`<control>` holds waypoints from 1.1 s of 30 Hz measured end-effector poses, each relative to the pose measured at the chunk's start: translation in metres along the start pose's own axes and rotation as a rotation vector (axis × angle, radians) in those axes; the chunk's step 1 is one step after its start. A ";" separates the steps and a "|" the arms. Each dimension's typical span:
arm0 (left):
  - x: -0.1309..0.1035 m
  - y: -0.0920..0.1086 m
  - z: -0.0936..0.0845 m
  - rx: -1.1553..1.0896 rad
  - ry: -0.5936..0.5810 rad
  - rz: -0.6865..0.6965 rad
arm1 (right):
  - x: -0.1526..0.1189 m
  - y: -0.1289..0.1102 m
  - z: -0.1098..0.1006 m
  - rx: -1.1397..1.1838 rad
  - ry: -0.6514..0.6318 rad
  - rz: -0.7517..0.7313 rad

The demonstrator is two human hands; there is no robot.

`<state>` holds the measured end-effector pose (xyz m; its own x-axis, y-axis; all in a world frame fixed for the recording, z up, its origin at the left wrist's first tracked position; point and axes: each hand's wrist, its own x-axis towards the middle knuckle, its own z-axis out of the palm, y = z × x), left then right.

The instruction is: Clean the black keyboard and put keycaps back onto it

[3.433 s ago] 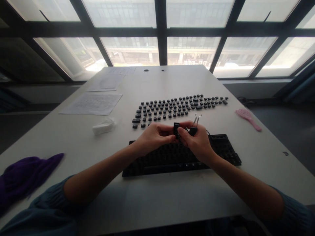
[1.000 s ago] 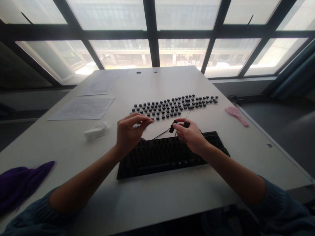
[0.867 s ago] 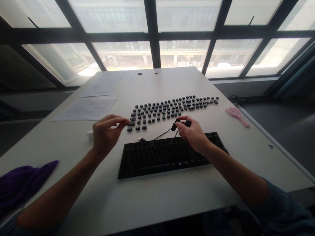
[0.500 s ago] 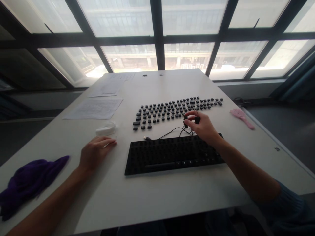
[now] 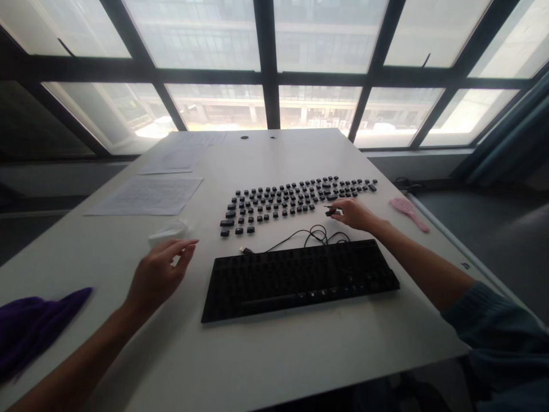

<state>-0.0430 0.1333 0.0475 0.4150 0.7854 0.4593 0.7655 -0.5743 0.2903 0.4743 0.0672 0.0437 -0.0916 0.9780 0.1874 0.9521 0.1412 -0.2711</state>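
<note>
My left hand [image 5: 160, 269] is at the left, over the white table, its fingers loosely stretched with the thumb close beneath them and nothing visible in it. Just beyond its fingers sits a small clear-and-white container [image 5: 169, 232]. My right hand [image 5: 352, 213] is closed at the near right side of the laid-out black keycaps [image 5: 278, 200]. Between its fingertips is a small dark piece, apparently a keycap [image 5: 331, 212]; its details are too small to make out. In front of me lies a black keyboard [image 5: 300, 280], slightly slanted.
A black USB cable [image 5: 291, 236] lies coiled behind the keyboard. At the right edge is a pink hairbrush [image 5: 409, 213]. Printed papers [image 5: 146, 194] spread over the far left, and a purple cloth [image 5: 43, 323] lies at the near left. Large windows stand behind the table.
My right hand has turned flatter and lowered towards the table beside the keycaps. The left hand's fingers have lifted slightly. My view has shifted a little to the right.
</note>
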 end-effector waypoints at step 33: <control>-0.001 -0.002 0.020 -0.082 0.104 -0.168 | 0.044 0.030 0.010 -0.121 -0.139 -0.080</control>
<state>-0.0352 0.1386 0.0296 0.2285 0.8458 0.4821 0.7750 -0.4577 0.4357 0.4955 0.1163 0.0350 -0.1997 0.9774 0.0696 0.9676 0.2079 -0.1436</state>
